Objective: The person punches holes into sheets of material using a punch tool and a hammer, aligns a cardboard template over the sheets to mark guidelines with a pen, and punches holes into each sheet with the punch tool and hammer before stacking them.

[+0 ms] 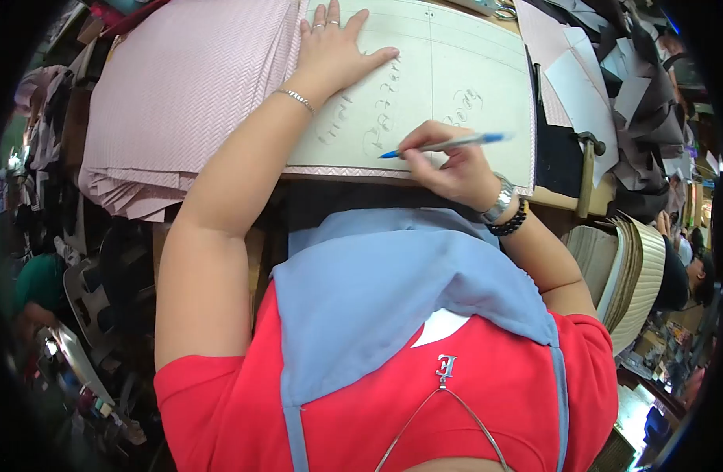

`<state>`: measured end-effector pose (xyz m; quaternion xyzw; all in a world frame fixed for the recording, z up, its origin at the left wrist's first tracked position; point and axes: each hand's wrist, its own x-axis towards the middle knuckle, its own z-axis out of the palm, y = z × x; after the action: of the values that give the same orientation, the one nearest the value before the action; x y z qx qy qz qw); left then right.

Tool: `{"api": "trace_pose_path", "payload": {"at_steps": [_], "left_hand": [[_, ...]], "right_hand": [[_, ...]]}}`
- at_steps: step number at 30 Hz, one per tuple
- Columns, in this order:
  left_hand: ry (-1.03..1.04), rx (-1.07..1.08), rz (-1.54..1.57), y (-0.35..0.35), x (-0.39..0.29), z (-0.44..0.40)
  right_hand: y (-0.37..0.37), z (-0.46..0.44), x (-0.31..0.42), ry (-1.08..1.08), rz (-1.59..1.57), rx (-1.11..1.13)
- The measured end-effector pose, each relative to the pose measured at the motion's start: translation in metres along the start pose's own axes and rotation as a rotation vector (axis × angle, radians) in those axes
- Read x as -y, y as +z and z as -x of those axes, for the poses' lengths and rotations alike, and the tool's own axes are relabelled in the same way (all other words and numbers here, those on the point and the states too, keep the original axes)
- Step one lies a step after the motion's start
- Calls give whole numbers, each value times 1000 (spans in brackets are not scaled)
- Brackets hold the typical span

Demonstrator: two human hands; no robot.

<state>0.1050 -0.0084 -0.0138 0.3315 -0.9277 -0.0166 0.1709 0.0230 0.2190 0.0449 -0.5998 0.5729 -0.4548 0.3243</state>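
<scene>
My left hand [336,49] lies flat, fingers spread, on a pale board [487,71] with ruled lines and handwriting. In my right hand [454,169] is a pen [464,142], pinched between thumb and fingers. Its blue tip points left and is just over the lower part of the board, close to the written marks; whether it touches the surface I cannot tell. Beneath the board, the edge of pink patterned sheets [353,171] shows.
A tall stack of pink textured sheets [188,79] sits to the left. On the right are a hammer [587,173], white paper pieces [582,102], dark scraps [641,94] and stacked cream panels [633,275]. Scissors [504,11] lie at the top. Other people are at both sides.
</scene>
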Motion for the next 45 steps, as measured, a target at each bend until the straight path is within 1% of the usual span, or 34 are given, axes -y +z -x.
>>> {"api": "trace_pose_path", "payload": {"at_steps": [3, 6, 13, 19, 22, 25, 28, 31, 34, 36, 38, 40, 42, 44, 45], "left_hand": [[0, 11, -11, -1, 0, -2], [0, 7, -25, 1, 1, -2], [-6, 20, -51, 3, 0, -3], [-14, 8, -16, 2, 0, -2], [-18, 13, -32, 2, -1, -3], [-28, 28, -1, 0, -2, -3], [-35, 14, 31, 1, -1, -1], [-43, 57, 30, -1, -2, -2], [-26, 70, -10, -2, -2, -1], [-14, 78, -31, -2, -1, -2], [-7, 98, -42, -6, -3, -3], [-12, 128, -56, -11, -4, -4], [-7, 119, -54, -10, -4, -4], [-5, 116, -56, -9, -3, -4], [-3, 118, -56, -9, -3, -4]], "right_hand": [[22, -15, 0, -243, 156, 55], [42, -28, -3, -344, 170, 110], [53, -36, -7, -421, 315, 188], [46, -31, -3, -418, 311, 173], [59, -40, -4, -502, 310, 192], [63, -43, -6, -518, 285, 206], [48, -31, -5, -413, 298, 208], [15, -5, 6, -250, 190, 71], [-36, 37, -4, -2, -13, -191], [-75, 69, -11, 107, -38, -402], [-103, 102, -19, 167, 78, -503], [-112, 123, -18, 120, 266, -454], [-104, 133, -11, 182, 313, -416], [-98, 136, -15, 174, 347, -377], [-94, 134, -12, 233, 332, -380]]}}
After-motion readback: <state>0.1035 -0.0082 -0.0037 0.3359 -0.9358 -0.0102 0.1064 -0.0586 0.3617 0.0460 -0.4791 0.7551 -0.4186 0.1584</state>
